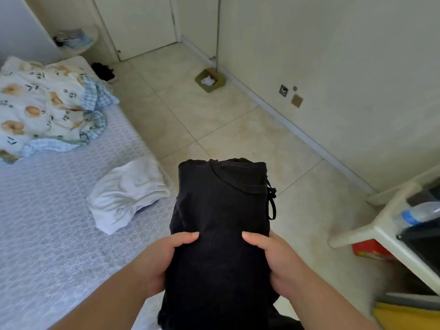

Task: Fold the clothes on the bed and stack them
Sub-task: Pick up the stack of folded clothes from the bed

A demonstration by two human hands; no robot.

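Observation:
A folded black garment (221, 210) with a drawstring hanging at its right edge is held in the air over the floor, beside the bed's edge. My left hand (162, 256) grips its left side, thumb on top. My right hand (273, 258) grips its right side the same way. A loosely folded white garment (128, 194) lies on the blue-grey bed (47, 222) near its right edge, just left of the black one.
A floral quilt with blue checked lining (47, 108) is bunched at the head of the bed. A white table (392, 225) with a water bottle (419, 213) stands at right. A small cardboard box (209, 79) sits by the wall, dark shoes (103, 71) near the door.

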